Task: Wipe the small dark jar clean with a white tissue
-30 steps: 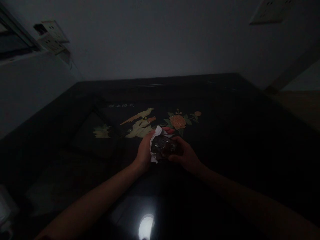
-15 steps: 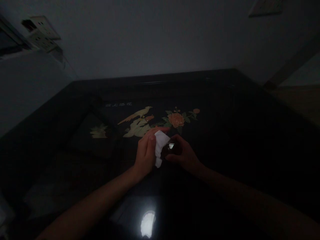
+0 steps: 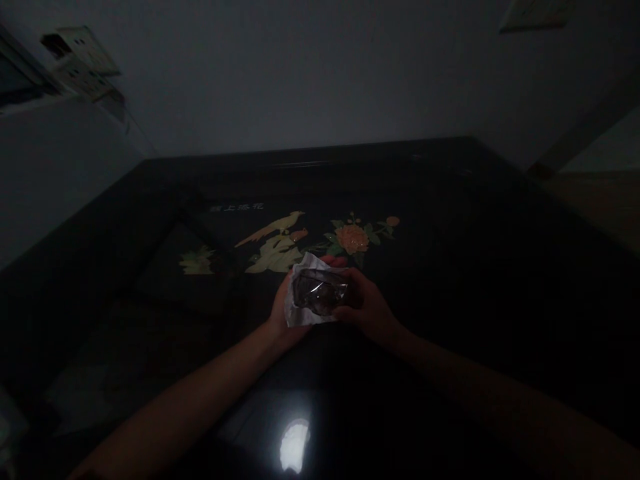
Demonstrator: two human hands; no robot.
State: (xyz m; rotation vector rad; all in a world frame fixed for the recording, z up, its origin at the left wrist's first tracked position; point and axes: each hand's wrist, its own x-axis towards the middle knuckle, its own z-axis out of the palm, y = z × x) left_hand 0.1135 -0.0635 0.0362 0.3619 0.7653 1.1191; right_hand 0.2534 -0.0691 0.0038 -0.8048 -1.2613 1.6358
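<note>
My left hand (image 3: 281,313) holds a white tissue (image 3: 299,317), which lies spread across its palm with edges sticking out on several sides. The left fingertips show behind the tissue, pointing right. On the tissue rests a dark, shiny, see-through object (image 3: 320,293), perhaps glass; the dim light hides its exact kind. My right hand (image 3: 367,301) grips this object at its right end, thumb in front and fingers behind. Both hands are close together above the black tabletop (image 3: 425,347).
The tabletop bears a picture of a bird (image 3: 275,229), a peony (image 3: 353,239) and some writing. A bright light reflection (image 3: 295,445) shines near the front. Behind stands a wall (image 3: 310,73), with power sockets (image 3: 85,67) at the upper left.
The tissue was folded upright between the hands; now it lies opened out under the shiny object. My left palm has turned upward, and more of the object shows.
</note>
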